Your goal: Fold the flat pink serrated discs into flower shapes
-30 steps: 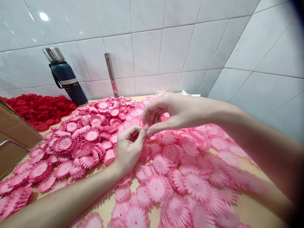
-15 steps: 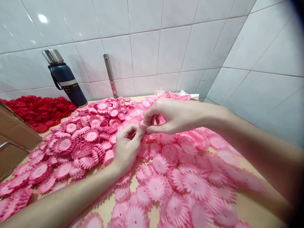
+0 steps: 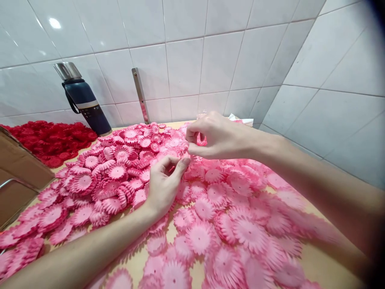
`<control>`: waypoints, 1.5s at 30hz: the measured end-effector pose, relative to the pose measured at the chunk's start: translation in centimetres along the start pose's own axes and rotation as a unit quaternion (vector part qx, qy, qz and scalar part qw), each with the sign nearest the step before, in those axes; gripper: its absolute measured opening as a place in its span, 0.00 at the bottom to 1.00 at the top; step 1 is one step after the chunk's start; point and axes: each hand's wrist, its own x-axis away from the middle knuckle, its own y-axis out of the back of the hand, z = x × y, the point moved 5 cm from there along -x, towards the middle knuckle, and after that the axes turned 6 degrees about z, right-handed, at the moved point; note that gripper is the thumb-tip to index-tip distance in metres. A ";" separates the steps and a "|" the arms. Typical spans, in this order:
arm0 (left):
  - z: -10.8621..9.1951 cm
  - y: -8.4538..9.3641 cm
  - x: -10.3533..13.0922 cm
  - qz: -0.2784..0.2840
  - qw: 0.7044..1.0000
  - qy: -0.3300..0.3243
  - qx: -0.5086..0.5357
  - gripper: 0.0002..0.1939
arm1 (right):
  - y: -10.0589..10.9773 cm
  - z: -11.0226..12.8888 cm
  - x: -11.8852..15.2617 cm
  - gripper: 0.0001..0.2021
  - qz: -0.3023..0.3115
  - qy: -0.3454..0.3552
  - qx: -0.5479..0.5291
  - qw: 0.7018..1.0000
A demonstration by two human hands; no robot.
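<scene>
Pink scalloped discs with small centre holes [image 3: 200, 237] cover much of the light wooden table [image 3: 326, 263]. Over the middle of them, my left hand [image 3: 166, 180] is closed, thumb pressed towards the forefinger; what it pinches is too small to make out. My right hand [image 3: 210, 136] is just above and to the right, its thumb and forefinger also pinched together on something I cannot make out. A small gap separates the fingertips of the two hands. Thicker, ruffled pink pieces [image 3: 117, 171] are heaped to the left of my left hand.
A dark blue flask [image 3: 87, 104] leans at the back left beside a red pile [image 3: 57, 140]. A cardboard box [image 3: 21, 172] stands at the left edge. A metal strip [image 3: 139, 92] rests against the tiled wall [image 3: 186, 64]. White paper [image 3: 246, 121] lies at the back.
My right hand has risen slightly, away from my left hand, so the fingertips that met are now apart. My left hand has barely moved, with its thumb a little straighter.
</scene>
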 end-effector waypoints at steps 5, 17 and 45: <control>0.1 0.2 -0.1 -0.003 1.000 -0.017 -0.003 0.16 | 0.0 0.2 -0.1 0.06 -0.007 -0.034 0.034 0.999; 0.0 0.0 0.3 0.004 0.999 -0.039 -0.002 0.06 | 2.2 -3.0 0.9 0.16 -0.010 -0.085 -0.051 0.995; -0.3 -0.1 0.4 0.013 0.999 -0.030 -0.025 0.11 | 0.7 0.9 0.7 0.07 0.100 0.051 -0.122 0.986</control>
